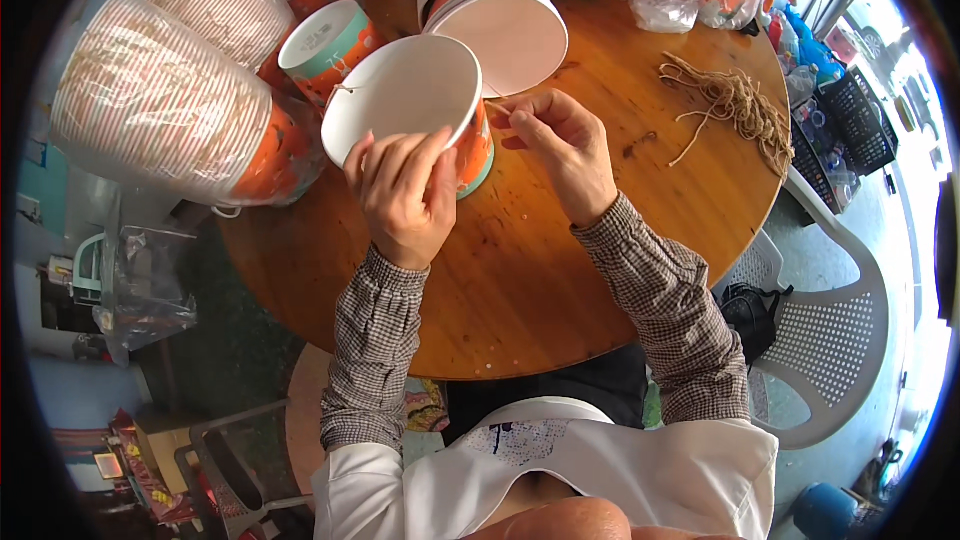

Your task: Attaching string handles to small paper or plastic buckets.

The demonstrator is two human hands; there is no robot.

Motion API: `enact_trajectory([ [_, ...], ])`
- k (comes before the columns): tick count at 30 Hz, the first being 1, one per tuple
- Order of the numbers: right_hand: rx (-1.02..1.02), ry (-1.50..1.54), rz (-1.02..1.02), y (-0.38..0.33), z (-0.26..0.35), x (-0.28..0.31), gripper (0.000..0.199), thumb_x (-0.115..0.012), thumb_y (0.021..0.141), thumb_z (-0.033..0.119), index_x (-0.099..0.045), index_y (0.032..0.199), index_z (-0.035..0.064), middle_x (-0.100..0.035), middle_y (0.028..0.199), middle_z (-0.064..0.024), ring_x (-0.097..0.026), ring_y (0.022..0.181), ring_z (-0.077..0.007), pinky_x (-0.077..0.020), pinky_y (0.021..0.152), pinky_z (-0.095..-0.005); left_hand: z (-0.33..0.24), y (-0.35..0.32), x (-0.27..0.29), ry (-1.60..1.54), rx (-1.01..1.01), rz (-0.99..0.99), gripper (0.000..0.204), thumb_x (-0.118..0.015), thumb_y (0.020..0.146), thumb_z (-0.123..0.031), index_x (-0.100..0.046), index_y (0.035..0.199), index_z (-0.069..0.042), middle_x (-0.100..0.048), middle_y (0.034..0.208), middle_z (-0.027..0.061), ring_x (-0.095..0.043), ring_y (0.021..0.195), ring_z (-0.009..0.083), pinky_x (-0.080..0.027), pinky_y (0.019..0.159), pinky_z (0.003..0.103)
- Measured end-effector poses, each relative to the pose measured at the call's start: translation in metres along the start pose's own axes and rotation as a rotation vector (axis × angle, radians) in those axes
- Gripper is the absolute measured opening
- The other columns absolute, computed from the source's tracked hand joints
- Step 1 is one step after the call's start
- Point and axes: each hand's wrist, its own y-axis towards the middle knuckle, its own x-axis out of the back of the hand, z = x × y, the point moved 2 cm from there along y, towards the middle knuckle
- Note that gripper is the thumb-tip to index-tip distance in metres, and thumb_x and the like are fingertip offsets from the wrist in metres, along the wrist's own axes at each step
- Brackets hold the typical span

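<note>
The white-lined, round paper bucket with an orange and green outer wall (405,85) is right at my hands on the table, its wide mouth tilted up toward me. My left hand (403,198) is at its near rim, the fingers bent and fairly close together over the edge, the thumb to their right; how firmly they press, I cannot tell. My right hand (562,145) is just beyond the bucket's right side, thumb and forefinger pinched together on a thin tan twine string (496,107) — it runs toward the bucket's wall beside the rim. On the opposite side, a short brown cord loop (343,89) shows at the inside of the wall.

Just behind the bucket, to the left, stands a smaller orange and green paper tub (325,45), its pale round end facing up. Farther left, a tall nested stack of white-rimmed orange buckets in clear plastic (165,100) leans over. Beyond the bucket, another white nested stack (505,35) lies on its side, mouth toward me. Well apart from my right hand, a loose tangle of tan twine (738,105) lies near the right edge of the round brown wooden table (520,280) — and past that edge stands a white plastic chair with a perforated seat (830,340).
</note>
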Motion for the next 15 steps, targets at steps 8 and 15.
enact_trajectory([
  [8,-0.051,-0.132,0.046,-0.003,-0.020,0.000,0.014,-0.061,0.090,0.009,-0.059,0.093,-0.0043,-0.064,0.112,-0.0070,-0.059,0.092,-0.0076,-0.0492,0.080,-0.0250,0.002,-0.005,-0.002,-0.045,0.065,-0.007,0.014,-0.065,0.086,-0.012,-0.068,0.099,-0.011,-0.064,0.086,-0.0005,-0.060,0.084,0.0176,-0.035,0.098,0.041],
  [15,-0.111,-0.040,0.061,-0.002,-0.023,0.000,0.013,-0.061,0.091,0.011,-0.060,0.091,-0.0025,-0.064,0.112,-0.0062,-0.057,0.093,-0.0072,-0.0478,0.085,-0.0256,0.003,-0.007,-0.005,-0.056,0.069,-0.011,0.014,-0.065,0.086,-0.012,-0.068,0.099,-0.011,-0.063,0.084,-0.0010,-0.059,0.082,0.0176,-0.035,0.098,0.041],
])
